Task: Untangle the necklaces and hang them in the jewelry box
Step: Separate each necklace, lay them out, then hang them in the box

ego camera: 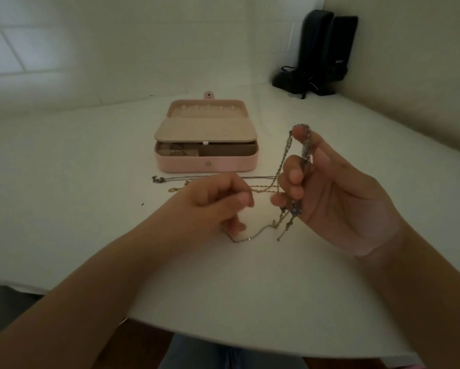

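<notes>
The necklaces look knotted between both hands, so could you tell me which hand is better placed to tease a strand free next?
Probably the left hand: it pinches one chain, while the right hand holds up the tangled necklaces looped over its fingers.
</notes>
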The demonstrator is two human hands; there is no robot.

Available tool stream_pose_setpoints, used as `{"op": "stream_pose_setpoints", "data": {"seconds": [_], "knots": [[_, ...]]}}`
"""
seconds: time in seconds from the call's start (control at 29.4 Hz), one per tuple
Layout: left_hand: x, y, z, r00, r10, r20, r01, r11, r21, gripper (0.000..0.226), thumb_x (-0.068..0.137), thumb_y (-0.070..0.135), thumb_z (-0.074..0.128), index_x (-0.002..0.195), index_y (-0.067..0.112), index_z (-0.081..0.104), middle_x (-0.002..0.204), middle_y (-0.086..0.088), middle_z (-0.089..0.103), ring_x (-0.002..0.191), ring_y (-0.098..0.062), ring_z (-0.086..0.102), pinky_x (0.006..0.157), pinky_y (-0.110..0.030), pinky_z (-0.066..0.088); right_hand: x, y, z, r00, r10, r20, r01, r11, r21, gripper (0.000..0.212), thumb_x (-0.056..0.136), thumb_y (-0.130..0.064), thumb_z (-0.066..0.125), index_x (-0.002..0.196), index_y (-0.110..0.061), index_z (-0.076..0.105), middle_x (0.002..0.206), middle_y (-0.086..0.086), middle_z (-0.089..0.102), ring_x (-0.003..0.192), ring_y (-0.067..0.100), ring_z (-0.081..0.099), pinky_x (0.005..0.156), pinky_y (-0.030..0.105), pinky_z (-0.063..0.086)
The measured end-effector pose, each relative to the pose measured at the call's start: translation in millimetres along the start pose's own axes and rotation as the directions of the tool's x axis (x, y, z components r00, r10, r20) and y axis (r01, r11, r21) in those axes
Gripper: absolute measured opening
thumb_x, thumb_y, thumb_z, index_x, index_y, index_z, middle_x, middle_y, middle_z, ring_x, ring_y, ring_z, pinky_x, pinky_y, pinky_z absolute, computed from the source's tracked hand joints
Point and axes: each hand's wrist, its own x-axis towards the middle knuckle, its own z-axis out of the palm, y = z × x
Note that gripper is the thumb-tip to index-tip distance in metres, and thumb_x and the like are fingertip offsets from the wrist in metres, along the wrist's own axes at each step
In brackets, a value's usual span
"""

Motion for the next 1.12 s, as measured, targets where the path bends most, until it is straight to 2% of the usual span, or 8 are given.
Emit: {"op": "stream_pose_setpoints", "data": {"seconds": [0.14, 0.24, 0.41, 0.68, 0.82, 0.99, 1.05, 1.12], "knots": [[3.8, 3.1, -12.6, 0.958, -0.118, -0.262, 0.029, 0.947, -0.321, 0.021, 0.089, 0.013, 0.05, 0.07, 0.017, 0.059, 0.048, 0.008, 0.033, 0.037, -0.004, 0.028, 0.033, -0.014, 0.029, 0.3, 1.0, 3.7, 0.984, 0.057, -0.167, -0.074, 0.993, -0.097, 0.016, 0.078, -0.031, 0.062, 0.084, -0.016, 0.064, 0.07, 0.002, 0.06, 0.055, 0.011, 0.053, 0.054, 0.025, 0.05], [6.8, 0.0, -23.8, 0.899, -0.209, -0.384, -0.004, 0.874, -0.486, 0.027, 0.094, 0.014, 0.038, 0.071, 0.016, 0.052, 0.046, 0.009, 0.029, 0.034, -0.001, 0.022, 0.031, -0.012, 0.015, -0.2, 0.7, 7.8, 0.925, 0.107, -0.364, -0.186, 0.965, -0.187, 0.02, 0.078, -0.03, 0.053, 0.068, -0.015, 0.062, 0.06, 0.003, 0.057, 0.047, 0.01, 0.049, 0.043, 0.021, 0.044], [6.3, 0.5, -27.0, 0.872, -0.23, -0.432, -0.074, 0.811, -0.58, 0.029, 0.095, 0.013, 0.033, 0.069, 0.015, 0.045, 0.044, 0.009, 0.029, 0.032, -0.001, 0.021, 0.03, -0.014, 0.013, -4.1, -2.3, 6.6, 0.863, 0.131, -0.487, -0.331, 0.876, -0.351, 0.019, 0.074, -0.024, 0.058, 0.074, -0.007, 0.064, 0.058, 0.006, 0.059, 0.042, 0.01, 0.049, 0.039, 0.018, 0.044], [0.3, 1.9, -33.5, 0.874, -0.129, -0.468, -0.266, 0.678, -0.685, 0.009, 0.065, 0.022, 0.042, 0.059, 0.016, 0.038, 0.046, 0.007, 0.03, 0.035, -0.004, 0.022, 0.033, -0.017, 0.015, -8.4, -12.1, 2.7, 0.814, 0.053, -0.579, -0.247, 0.932, -0.263, 0.022, 0.09, -0.015, 0.047, 0.073, -0.008, 0.059, 0.055, 0.003, 0.061, 0.042, 0.01, 0.053, 0.037, 0.017, 0.042], [0.5, 1.7, -34.1, 0.857, -0.162, -0.49, -0.262, 0.682, -0.683, 0.009, 0.063, 0.021, 0.041, 0.057, 0.016, 0.037, 0.045, 0.006, 0.029, 0.035, -0.005, 0.021, 0.033, -0.018, 0.015, -9.6, -13.8, 3.7, 0.83, 0.022, -0.558, -0.171, 0.961, -0.216, 0.014, 0.079, -0.019, 0.049, 0.069, -0.01, 0.051, 0.053, 0.003, 0.056, 0.035, 0.01, 0.042, 0.027, 0.015, 0.025], [0.8, -0.8, -34.2, 0.821, -0.223, -0.526, -0.21, 0.738, -0.641, 0.025, 0.083, 0.012, 0.029, 0.06, 0.016, 0.034, 0.043, 0.007, 0.029, 0.034, -0.005, 0.019, 0.035, -0.02, 0.012, -12.1, -14.7, 4.2, 0.846, -0.014, -0.534, -0.131, 0.964, -0.233, 0.014, 0.075, -0.024, 0.051, 0.069, -0.012, 0.051, 0.056, 0.003, 0.054, 0.032, 0.008, 0.036, 0.027, 0.014, 0.023], [2.5, -2.5, -32.3, 0.761, -0.218, -0.611, -0.144, 0.862, -0.487, 0.028, 0.086, 0.012, 0.031, 0.058, 0.016, 0.036, 0.042, 0.007, 0.03, 0.035, -0.007, 0.02, 0.037, -0.022, 0.015, -12.6, -16.0, 3.7, 0.846, -0.024, -0.533, -0.111, 0.969, -0.22, 0.013, 0.076, -0.025, 0.051, 0.07, -0.014, 0.05, 0.056, 0.003, 0.054, 0.031, 0.008, 0.035, 0.028, 0.013, 0.024], [2.8, -3.7, -26.1, 0.71, -0.098, -0.697, -0.02, 0.987, -0.159, 0.029, 0.083, 0.012, 0.039, 0.054, 0.016, 0.037, 0.044, 0.005, 0.033, 0.041, -0.011, 0.025, 0.043, -0.025, 0.021, -12.7, -16.9, 2.7, 0.85, -0.032, -0.526, -0.086, 0.976, -0.198, 0.013, 0.076, -0.026, 0.05, 0.071, -0.014, 0.049, 0.058, 0.002, 0.054, 0.031, 0.007, 0.033, 0.028, 0.012, 0.024]]}}
